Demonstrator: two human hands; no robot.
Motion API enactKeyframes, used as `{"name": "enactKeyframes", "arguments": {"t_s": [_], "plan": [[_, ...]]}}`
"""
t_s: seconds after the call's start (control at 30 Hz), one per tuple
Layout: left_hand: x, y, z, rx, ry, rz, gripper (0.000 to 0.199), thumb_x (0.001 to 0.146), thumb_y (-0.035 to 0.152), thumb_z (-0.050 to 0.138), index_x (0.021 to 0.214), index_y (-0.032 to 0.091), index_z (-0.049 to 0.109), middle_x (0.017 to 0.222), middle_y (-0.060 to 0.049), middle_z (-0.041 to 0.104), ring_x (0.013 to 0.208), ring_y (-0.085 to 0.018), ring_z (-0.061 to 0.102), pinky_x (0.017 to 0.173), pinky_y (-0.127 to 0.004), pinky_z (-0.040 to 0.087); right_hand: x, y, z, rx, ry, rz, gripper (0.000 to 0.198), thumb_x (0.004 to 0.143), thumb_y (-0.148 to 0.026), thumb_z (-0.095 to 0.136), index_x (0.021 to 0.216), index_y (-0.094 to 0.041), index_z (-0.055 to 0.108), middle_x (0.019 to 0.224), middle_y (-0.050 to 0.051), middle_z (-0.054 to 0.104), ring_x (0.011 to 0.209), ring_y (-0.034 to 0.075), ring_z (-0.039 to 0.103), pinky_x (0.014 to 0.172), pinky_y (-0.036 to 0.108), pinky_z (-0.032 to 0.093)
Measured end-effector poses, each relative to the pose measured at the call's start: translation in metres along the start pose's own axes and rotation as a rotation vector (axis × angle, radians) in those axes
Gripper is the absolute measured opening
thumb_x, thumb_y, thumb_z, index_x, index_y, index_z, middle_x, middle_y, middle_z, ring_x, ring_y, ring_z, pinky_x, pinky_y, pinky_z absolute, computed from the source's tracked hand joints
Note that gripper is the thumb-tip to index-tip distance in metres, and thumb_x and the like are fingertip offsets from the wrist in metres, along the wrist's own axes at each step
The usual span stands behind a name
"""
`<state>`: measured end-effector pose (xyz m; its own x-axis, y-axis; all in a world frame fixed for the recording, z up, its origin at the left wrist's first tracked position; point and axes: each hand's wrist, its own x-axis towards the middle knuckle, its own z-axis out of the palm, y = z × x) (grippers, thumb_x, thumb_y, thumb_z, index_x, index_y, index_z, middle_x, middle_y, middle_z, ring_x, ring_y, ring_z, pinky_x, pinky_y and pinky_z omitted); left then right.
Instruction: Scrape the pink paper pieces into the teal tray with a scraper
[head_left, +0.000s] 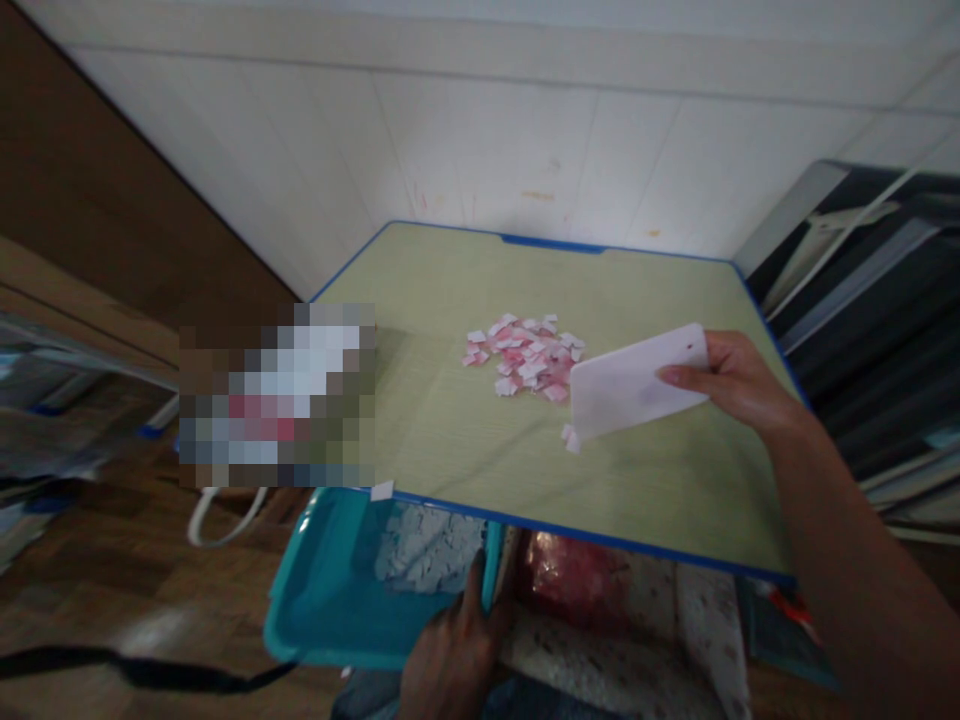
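My right hand [739, 378] pinches a flat white plastic scraper [637, 385] by its right end, near a small hole. The scraper's left edge is beside a heap of small pink and white flakes [529, 355], paper-like in look, on the pale green tabletop [450, 440]. One little clump sits apart below the scraper's corner. Beneath the table's front edge, my left hand [454, 645] grips the rim of a teal plastic basin [330, 580]. In that basin lies a pile of whitish flakes [431, 545], greyed by shadow.
A single white flake [382, 491] sits at the table's blue front edge. Under the table, right of the basin, is a shiny red bag-like thing [574, 575]. Dark folded panels [885, 290] lean on the right. A pixelated patch hides the table's left side.
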<state>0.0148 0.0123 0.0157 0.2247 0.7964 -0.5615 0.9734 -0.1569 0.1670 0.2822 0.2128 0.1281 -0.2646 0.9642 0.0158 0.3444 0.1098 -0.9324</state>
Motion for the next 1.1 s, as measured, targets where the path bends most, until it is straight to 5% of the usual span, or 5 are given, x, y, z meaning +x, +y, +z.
{"name": "enactKeyframes", "arguments": {"t_s": [0.4, 0.6, 0.77, 0.9, 1.1], "plan": [[0.000, 0.000, -0.004, 0.013, 0.000, 0.004, 0.044, 0.066, 0.020, 0.058, 0.108, 0.029, 0.051, 0.133, -0.020, 0.029, 0.081, -0.024, 0.060, 0.067, -0.038, 0.050, 0.004, 0.007, 0.000, 0.028, 0.076, -0.007, 0.019, 0.058, -0.031, 0.070, 0.073, -0.021, 0.066, 0.067, -0.001, 0.068, 0.053, 0.014, 0.060, 0.049, 0.024, 0.049], [0.001, -0.001, 0.007, 0.048, 0.077, 0.006, 0.046, 0.069, 0.023, 0.055, 0.113, 0.032, 0.047, 0.130, -0.022, 0.034, 0.073, -0.024, 0.062, 0.061, -0.038, 0.051, 0.004, 0.002, 0.007, 0.006, -0.008, -0.003, 0.017, 0.060, -0.030, 0.068, 0.075, -0.022, 0.066, 0.071, -0.002, 0.068, 0.057, 0.012, 0.061, 0.054, 0.023, 0.049], [0.001, -0.001, 0.006, 0.030, 0.050, 0.006, 0.036, 0.068, 0.019, 0.056, 0.102, 0.031, 0.054, 0.130, -0.021, 0.034, 0.076, -0.024, 0.062, 0.063, -0.038, 0.050, 0.002, -0.002, 0.032, -0.062, -0.052, -0.153, 0.016, 0.064, -0.031, 0.064, 0.075, -0.019, 0.064, 0.069, -0.002, 0.066, 0.060, 0.013, 0.059, 0.054, 0.022, 0.046], [-0.001, -0.001, 0.004, 0.039, 0.059, 0.016, 0.045, 0.066, 0.016, 0.057, 0.108, 0.031, 0.050, 0.129, -0.022, 0.034, 0.076, -0.024, 0.061, 0.063, -0.038, 0.050, 0.002, -0.008, 0.054, -0.163, -0.216, -0.279, 0.014, 0.070, -0.030, 0.058, 0.076, -0.019, 0.063, 0.064, -0.002, 0.063, 0.055, 0.011, 0.056, 0.047, 0.020, 0.042], [0.000, -0.002, 0.006, 0.038, 0.080, 0.010, 0.039, 0.065, 0.018, 0.059, 0.103, 0.028, 0.053, 0.131, -0.022, 0.033, 0.074, -0.025, 0.061, 0.062, -0.039, 0.050, 0.000, -0.011, 0.056, -0.236, -0.065, -0.315, 0.014, 0.071, -0.033, 0.056, 0.078, -0.022, 0.063, 0.064, -0.003, 0.062, 0.057, 0.012, 0.056, 0.048, 0.021, 0.041]]}}
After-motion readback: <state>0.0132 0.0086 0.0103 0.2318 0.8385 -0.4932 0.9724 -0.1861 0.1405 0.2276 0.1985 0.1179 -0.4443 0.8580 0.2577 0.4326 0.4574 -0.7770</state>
